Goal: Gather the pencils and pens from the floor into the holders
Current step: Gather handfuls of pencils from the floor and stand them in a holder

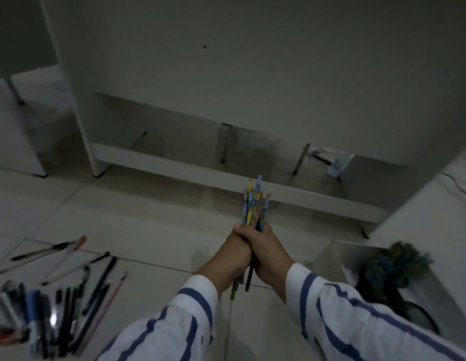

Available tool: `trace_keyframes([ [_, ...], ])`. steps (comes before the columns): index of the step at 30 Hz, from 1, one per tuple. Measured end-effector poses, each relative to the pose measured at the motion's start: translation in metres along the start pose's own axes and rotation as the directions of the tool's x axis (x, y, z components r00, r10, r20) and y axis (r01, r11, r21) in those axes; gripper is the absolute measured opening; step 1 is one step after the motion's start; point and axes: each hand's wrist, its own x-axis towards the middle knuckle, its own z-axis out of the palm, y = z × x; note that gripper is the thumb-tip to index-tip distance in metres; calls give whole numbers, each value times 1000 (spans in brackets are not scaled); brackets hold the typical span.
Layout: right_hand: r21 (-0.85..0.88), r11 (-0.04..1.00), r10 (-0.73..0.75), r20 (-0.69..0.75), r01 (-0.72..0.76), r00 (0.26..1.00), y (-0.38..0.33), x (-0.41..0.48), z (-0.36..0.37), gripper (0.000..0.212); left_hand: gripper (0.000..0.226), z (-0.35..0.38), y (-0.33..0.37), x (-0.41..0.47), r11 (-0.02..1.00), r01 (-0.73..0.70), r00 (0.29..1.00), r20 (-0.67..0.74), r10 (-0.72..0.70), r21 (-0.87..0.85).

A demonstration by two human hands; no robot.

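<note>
A bundle of coloured pencils (254,204) stands upright in the middle of the view, gripped by both hands together. My left hand (233,252) wraps the bundle from the left and my right hand (269,252) from the right; the pencil ends stick out below the fists. On the tiled floor at the lower left lie several pens and markers (57,306), mostly dark, some blue. More pens (48,250) lie scattered just above them. No holder is clearly visible.
A white desk panel (252,74) with a low crossbar (226,175) fills the background. At the lower right sits a box-like container (432,290) with a dark fluffy thing (393,267) and a black band in it. A cable runs at the far right.
</note>
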Motion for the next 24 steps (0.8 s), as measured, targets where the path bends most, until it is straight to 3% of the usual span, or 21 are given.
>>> trace_keyframes([
  [3,84,996,-11,-15,12,1000,-20,-17,-54,30,30,59,15,-7,996,-93,996,-10,93,9],
  [5,163,986,-22,-21,25,1000,-31,-27,-88,29,27,91,17,-10,970,-186,980,-34,194,155],
  [7,248,968,-26,-30,33,999,-41,-34,-120,33,31,119,19,-10,903,-303,949,7,316,306],
  [10,336,941,-11,-43,25,999,-49,-42,-170,37,45,162,25,-6,835,-403,914,121,387,374],
  [14,404,915,29,-72,2,997,-50,-46,-236,35,36,221,21,6,767,-491,870,281,405,413],
  [18,421,907,45,-117,9,992,-50,-44,-296,26,39,280,11,22,716,-528,847,350,400,457],
  [24,381,913,-78,-198,150,977,-60,-18,-366,16,51,351,22,44,784,-537,821,408,400,313],
])
